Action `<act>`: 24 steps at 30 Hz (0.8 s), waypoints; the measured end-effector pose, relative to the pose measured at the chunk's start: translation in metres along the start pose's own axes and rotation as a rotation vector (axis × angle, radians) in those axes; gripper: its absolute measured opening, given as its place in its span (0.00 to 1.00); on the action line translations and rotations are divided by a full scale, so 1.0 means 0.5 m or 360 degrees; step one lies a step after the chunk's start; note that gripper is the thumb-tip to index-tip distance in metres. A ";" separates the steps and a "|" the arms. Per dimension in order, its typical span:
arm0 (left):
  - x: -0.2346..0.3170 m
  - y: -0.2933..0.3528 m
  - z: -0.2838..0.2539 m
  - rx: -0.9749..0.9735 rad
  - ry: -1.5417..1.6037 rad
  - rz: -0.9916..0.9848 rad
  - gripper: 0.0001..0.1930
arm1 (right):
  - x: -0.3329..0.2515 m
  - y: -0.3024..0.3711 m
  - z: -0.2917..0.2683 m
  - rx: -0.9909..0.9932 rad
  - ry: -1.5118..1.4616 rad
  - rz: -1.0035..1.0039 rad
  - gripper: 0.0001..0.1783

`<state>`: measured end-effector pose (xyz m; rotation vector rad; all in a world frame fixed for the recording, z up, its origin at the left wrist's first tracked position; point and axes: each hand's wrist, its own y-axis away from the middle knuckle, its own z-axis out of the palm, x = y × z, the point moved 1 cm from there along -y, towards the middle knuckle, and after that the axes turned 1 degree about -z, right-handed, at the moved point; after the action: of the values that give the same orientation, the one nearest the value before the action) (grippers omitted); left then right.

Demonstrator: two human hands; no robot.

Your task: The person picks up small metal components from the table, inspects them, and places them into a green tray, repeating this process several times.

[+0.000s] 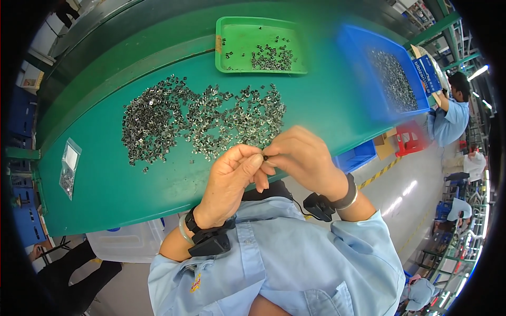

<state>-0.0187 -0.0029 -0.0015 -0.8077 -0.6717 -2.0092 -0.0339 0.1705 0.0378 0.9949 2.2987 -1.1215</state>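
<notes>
My left hand [232, 176] and my right hand [303, 157] meet just past the near edge of the green table. Between their fingertips is a small dark part [265, 157], pinched from both sides; its exact kind is too small to tell. The thumb and forefinger of each hand are closed on it. Right beyond my hands lies a spread of small shiny metal parts [234, 118], thinly scattered. It joins a denser heap of the same parts [150, 124] on the left.
A green tray [237, 50] holding more small parts stands at the back. To the right, a blue bin [363, 68] contains a large pile. A clear zip bag [68, 166] lies far left. Under the table edge sits a clear plastic box [126, 245]. A co-worker [450, 116] stands at right.
</notes>
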 end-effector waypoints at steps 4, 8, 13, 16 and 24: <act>-0.002 0.002 0.001 0.0007 -0.0051 0.0031 0.08 | 0.006 0.005 0.008 0.0034 -0.0124 0.0032 0.12; -0.002 0.003 0.001 0.0016 -0.0030 0.0040 0.07 | -0.001 0.007 0.011 0.0079 -0.0029 0.0075 0.13; -0.004 0.005 0.001 0.0019 -0.0057 0.0079 0.06 | -0.004 0.012 0.013 0.0123 0.0023 0.0054 0.13; -0.004 0.005 0.003 0.0025 -0.0113 0.0102 0.06 | -0.005 0.013 0.013 0.0091 0.0039 0.0110 0.13; -0.001 0.008 0.005 0.0019 -0.0266 0.0128 0.06 | -0.007 0.017 0.014 0.0089 0.0021 0.0122 0.12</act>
<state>-0.0145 -0.0030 0.0003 -0.9880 -0.7334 -1.8777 -0.0248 0.1672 0.0312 1.1048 2.2306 -1.1565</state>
